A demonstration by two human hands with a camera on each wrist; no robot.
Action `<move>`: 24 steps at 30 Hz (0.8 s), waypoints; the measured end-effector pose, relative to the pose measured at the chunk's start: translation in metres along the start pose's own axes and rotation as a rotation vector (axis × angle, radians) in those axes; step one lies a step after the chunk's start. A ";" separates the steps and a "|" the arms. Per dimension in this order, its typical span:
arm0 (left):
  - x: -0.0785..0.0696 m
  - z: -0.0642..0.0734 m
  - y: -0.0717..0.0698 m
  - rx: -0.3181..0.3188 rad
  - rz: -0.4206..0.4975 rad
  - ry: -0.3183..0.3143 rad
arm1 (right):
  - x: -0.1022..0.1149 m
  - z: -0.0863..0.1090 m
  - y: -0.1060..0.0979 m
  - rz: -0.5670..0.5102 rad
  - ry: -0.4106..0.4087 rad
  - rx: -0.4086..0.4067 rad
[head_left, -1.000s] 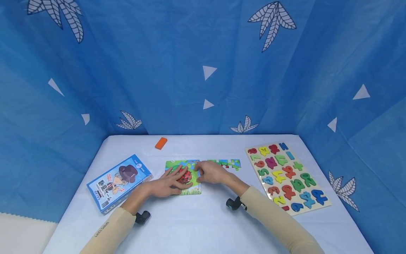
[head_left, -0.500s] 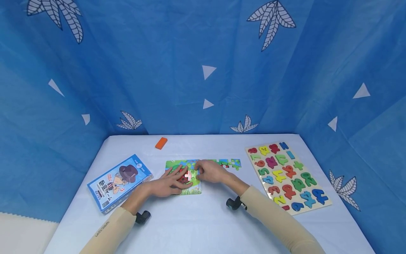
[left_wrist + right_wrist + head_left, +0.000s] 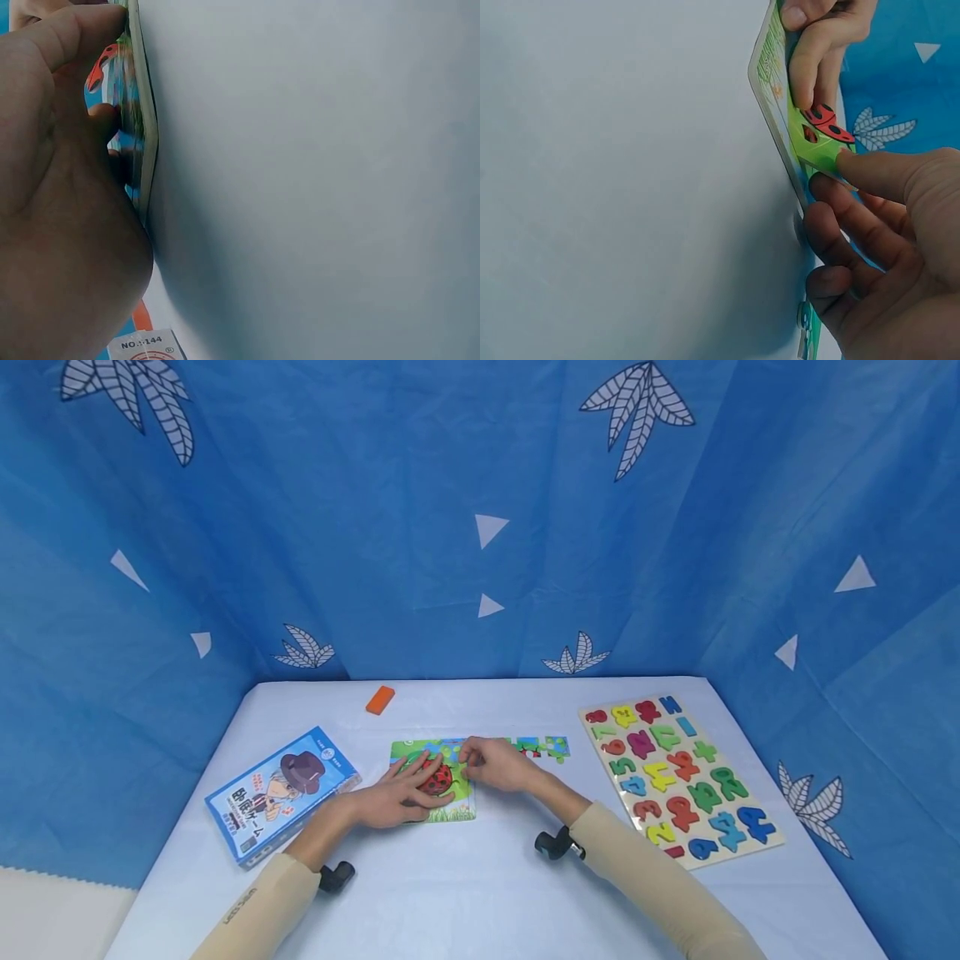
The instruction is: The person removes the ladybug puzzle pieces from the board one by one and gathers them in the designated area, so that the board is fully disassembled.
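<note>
A puzzle board (image 3: 459,814) with a red ladybug on green lies flat at mid-table. My left hand (image 3: 386,800) rests on its left part, fingers spread over the picture. At the board's right side, my right hand (image 3: 497,765) pinches a puzzle piece (image 3: 823,155) by its edge, thumb on top and fingers below. This piece, green with part of the red ladybug, tilts up from the board in the right wrist view. Loose puzzle pieces (image 3: 557,746) lie in a row to the right, partly behind the right hand.
A blue box (image 3: 281,793) with a cartoon figure in a hat lies left of the board. An orange block (image 3: 380,699) sits further back. On the right is a number board (image 3: 678,781) with coloured number pieces. Blue cloth (image 3: 420,527) hangs behind the white table.
A pale glare on the ladybug half a second ago is gone. My right thumb has shifted slightly left and away from me; the left hand stays in place.
</note>
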State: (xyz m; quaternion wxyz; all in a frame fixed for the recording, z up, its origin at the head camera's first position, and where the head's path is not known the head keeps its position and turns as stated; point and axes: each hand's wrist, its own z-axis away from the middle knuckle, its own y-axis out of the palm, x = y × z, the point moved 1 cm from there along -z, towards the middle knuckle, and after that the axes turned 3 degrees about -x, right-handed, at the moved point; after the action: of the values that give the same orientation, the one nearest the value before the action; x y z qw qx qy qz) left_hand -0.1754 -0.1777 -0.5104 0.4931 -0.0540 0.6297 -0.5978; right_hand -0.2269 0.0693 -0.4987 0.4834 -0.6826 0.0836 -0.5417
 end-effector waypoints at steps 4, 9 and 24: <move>0.000 0.000 0.000 -0.003 0.002 -0.003 | -0.001 0.001 0.000 -0.041 -0.012 0.004; 0.002 0.000 0.001 -0.001 0.000 -0.006 | 0.000 0.001 0.001 -0.059 -0.019 -0.004; 0.003 0.000 0.002 -0.006 -0.025 -0.033 | -0.003 0.012 -0.005 -0.166 0.003 -0.117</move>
State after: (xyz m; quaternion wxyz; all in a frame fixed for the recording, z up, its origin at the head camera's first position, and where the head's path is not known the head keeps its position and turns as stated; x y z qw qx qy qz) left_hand -0.1759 -0.1788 -0.5140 0.4956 -0.0734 0.6226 -0.6011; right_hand -0.2204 0.0803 -0.4966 0.3961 -0.7135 0.0591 -0.5749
